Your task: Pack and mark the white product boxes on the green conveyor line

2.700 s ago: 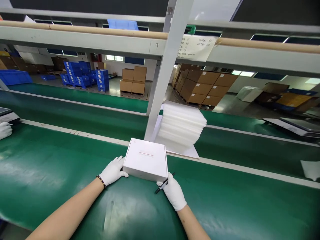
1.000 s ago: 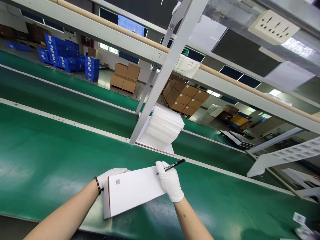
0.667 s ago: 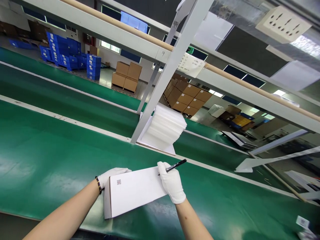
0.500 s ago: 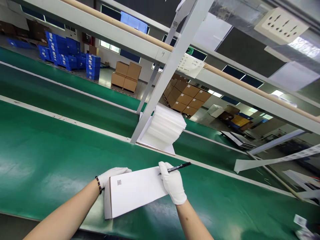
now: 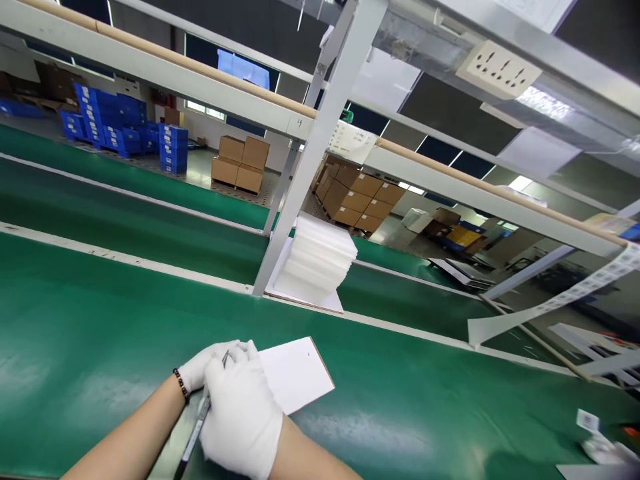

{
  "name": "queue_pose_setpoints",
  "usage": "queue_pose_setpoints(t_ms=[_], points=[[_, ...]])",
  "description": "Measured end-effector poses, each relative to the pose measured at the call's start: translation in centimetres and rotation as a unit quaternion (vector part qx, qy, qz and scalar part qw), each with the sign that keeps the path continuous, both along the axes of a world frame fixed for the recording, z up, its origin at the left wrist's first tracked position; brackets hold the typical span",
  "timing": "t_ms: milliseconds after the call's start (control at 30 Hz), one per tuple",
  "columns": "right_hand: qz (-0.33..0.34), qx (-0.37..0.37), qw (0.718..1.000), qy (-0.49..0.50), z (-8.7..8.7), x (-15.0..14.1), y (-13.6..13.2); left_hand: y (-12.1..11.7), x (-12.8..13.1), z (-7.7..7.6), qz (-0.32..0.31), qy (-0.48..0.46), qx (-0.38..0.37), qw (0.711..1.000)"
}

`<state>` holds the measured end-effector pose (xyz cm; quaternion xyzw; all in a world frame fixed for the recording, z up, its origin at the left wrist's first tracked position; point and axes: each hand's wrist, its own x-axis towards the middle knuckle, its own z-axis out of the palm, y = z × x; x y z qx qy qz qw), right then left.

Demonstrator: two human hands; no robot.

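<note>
"What's the right hand (image 5: 235,393) gripping?"
"A pen (image 5: 196,430); the white box (image 5: 296,373) is showing past it, rightward."
"And the left hand (image 5: 199,367)?"
"Just beside, probably steadying the box; its grip is hiding, can't tell."

Soft glare on green tabletop (image 5: 380,387), lower-right blur

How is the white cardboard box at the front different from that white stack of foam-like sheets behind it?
The white cardboard box shows a flat face with straight edges; the white stack of foam-like sheets shows many wavy layers. The box has a dark mark near one end; I see none on the stack. The box is over the near green worktop, while the stack sits farther back on a white board. Both are white.
</note>
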<state>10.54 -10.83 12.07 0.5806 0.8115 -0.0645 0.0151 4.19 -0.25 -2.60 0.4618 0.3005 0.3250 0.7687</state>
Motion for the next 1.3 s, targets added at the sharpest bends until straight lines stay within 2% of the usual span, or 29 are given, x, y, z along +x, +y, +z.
queue_pose_setpoints(t_ms=[33,100,167,233,300,333,400,467,533,600,667,733,833,933,1067,1200,1300], points=[[-0.016,-0.011,1.000,0.008,-0.2,1.2,0.1,0.2,-0.2,-0.1,-0.022,-0.004,-0.013,1.000],[-0.071,0.008,0.996,0.045,-0.4,5.3,-0.1,0.4,-0.6,-0.2,-0.055,-0.009,-0.058,0.997],[-0.170,0.057,0.982,0.063,-0.3,11.2,-0.8,0.4,-0.8,-0.3,-0.066,-0.003,-0.104,0.992],[-0.296,0.073,0.952,0.025,0.3,17.8,-1.7,0.4,-0.9,-0.3,-0.067,0.009,-0.128,0.990],[-0.422,0.086,0.903,0.007,1.7,23.4,-2.5,0.4,-0.6,-0.3,-0.071,0.020,-0.121,0.990],[-0.484,0.109,0.868,0.026,2.6,25.4,-2.7,0.4,-0.4,-0.2,-0.076,0.025,-0.117,0.990],[-0.549,0.187,0.809,0.099,4.4,27.7,-2.4,0.3,0.0,-0.1,-0.086,0.034,-0.106,0.990],[-0.509,0.295,0.782,0.204,5.8,28.1,-0.7,0.3,0.3,-0.1,-0.091,0.038,-0.098,0.990],[-0.400,0.399,0.775,0.284,6.7,27.7,2.4,0.3,0.4,-0.4,-0.092,0.039,-0.093,0.991],[-0.321,0.453,0.784,0.279,7.4,27.5,6.7,0.3,0.3,-0.6,-0.095,0.043,-0.084,0.991],[-0.298,0.442,0.817,0.222,8.3,27.8,11.3,0.3,0.3,-0.8,-0.101,0.055,-0.065,0.991],[-0.296,0.397,0.851,0.173,9.3,28.3,15.3,0.3,0.2,-0.7,-0.104,0.077,-0.039,0.991],[-0.302,0.325,0.885,0.142,10.0,29.1,19.0,0.2,0.3,-0.4,-0.093,0.108,-0.011,0.990],[-0.312,0.253,0.908,0.117,9.6,29.9,20.3,0.2,0.5,-0.6,-0.089,0.123,0.006,0.988],[-0.340,0.222,0.909,0.099,9.0,30.8,21.0,0.3,0.8,-1.1,-0.091,0.131,0.023,0.987],[-0.373,0.248,0.889,0.091,9.4,30.2,19.9,0.4,0.9,-1.0,-0.086,0.132,0.035,0.987],[-0.392,0.343,0.846,0.116,9.0,28.2,16.3,0.4,0.9,-1.2,-0.077,0.122,0.041,0.989]])
